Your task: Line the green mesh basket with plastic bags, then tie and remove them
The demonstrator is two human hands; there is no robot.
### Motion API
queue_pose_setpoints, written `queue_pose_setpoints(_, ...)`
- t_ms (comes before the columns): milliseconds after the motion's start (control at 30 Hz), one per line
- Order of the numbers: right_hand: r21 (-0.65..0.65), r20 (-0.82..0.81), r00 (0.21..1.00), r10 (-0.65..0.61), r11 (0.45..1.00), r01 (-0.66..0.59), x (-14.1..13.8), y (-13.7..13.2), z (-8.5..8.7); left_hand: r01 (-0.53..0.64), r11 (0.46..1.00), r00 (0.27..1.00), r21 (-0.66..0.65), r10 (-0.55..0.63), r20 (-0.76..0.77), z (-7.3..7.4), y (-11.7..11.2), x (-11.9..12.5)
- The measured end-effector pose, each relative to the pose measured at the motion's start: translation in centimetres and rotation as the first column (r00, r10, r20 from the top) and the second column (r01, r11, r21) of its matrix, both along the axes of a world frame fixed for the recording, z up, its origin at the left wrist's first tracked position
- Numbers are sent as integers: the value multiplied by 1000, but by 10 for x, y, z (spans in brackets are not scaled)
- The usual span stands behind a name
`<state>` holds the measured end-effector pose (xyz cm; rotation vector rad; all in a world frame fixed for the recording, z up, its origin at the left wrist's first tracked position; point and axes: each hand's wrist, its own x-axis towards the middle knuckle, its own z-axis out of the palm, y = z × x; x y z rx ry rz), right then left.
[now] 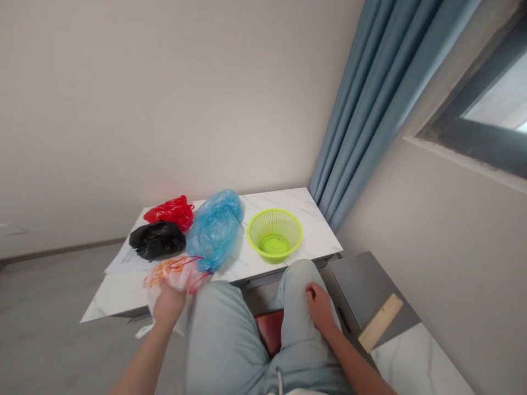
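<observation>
My left hand [168,304] grips a white plastic bag with orange print and red handles [177,273] at the table's near edge. My right hand [319,307] rests on my right knee, holding nothing. On the white marble-pattern table [288,200] lie a red plastic bag [171,213], a black plastic bag [157,240] and a bulging blue plastic bag [214,230]. A lime-green mesh basket [274,235] stands to the right of the blue bag, well beyond my right hand.
A white paper sheet [123,260] lies under the black bag. My light-blue trousered legs [224,340] sit below the table edge, with a red-brown seat [269,332] between them. At right are a grey cabinet top [362,288], a wooden strip [381,322] and blue curtains [370,99].
</observation>
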<state>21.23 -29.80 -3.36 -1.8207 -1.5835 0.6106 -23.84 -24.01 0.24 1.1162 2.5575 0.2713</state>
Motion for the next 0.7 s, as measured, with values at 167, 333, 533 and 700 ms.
queue_pose_setpoints(167, 13, 0, 1000, -2, 1000, 2, 1, 0, 0, -10, 1000, 997, 21, 12, -72, 33, -17, -17)
queue_pose_setpoints(333, 24, 23, 1000, 11, 1000, -11, 4, 2, 0, -175, 960, 963, 220, 213, -163, 95, -35, -30)
queue_pose_setpoints(533, 68, -69, 997, 38, 997, -34, -4, 0, 15, -262, 589, 964, 765, 116, 241, 165, -48, 35)
queue_pose_setpoints(700, 283, -123, 953, 276, 930, -232, -35, -25, 59, -451, 613, 676, 648, -240, 697, 161, -35, 136)
